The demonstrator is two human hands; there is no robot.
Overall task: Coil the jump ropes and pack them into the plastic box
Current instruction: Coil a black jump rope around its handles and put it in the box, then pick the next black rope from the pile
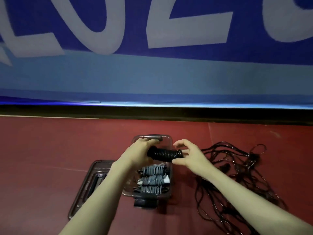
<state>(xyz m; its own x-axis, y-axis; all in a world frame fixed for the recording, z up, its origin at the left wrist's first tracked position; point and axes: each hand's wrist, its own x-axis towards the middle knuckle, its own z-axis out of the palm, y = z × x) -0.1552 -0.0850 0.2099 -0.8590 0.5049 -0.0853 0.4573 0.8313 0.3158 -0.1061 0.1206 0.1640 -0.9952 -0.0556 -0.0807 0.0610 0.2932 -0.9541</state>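
Observation:
A clear plastic box (pixel 166 141) stands on the red floor in front of me. Inside it lie several grey coiled jump ropes (pixel 152 179). Above the box I hold a black coiled jump rope (pixel 165 154) level. My left hand (pixel 138 153) grips its left end. My right hand (pixel 188 154) is at its right end, thumb under it and fingers curled above. A tangle of loose black ropes (pixel 237 170) lies on the floor to the right of the box.
The box's lid (pixel 88 185) lies flat on the floor left of the box. A black clip or strap (pixel 145 203) hangs at the box's near wall. A blue banner wall (pixel 152 73) with white letters rises just behind the box.

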